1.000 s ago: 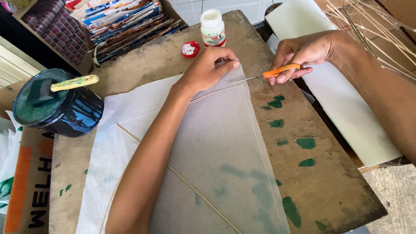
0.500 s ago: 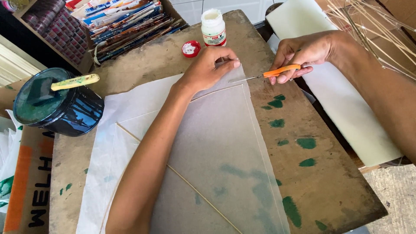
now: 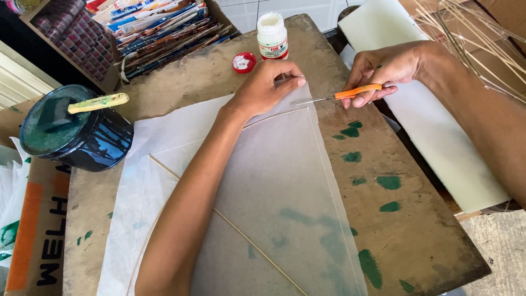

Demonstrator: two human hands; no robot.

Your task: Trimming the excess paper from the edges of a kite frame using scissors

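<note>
A sheet of thin white paper (image 3: 285, 186) lies on a worn wooden board (image 3: 405, 230), with thin bamboo sticks (image 3: 241, 233) crossing on it. My left hand (image 3: 268, 85) presses the paper's far corner with pinched fingertips. My right hand (image 3: 386, 68) holds an orange-handled pair of scissors (image 3: 339, 96), blades pointing left toward that corner and close to my left fingertips.
A white glue bottle (image 3: 272, 35) and its red cap (image 3: 244, 62) stand at the board's far edge. A dark paint can with a stick (image 3: 74, 126) sits at left. Stacked coloured papers (image 3: 159, 27) lie behind; white foam board (image 3: 438, 137) and bamboo strips (image 3: 471, 38) at right.
</note>
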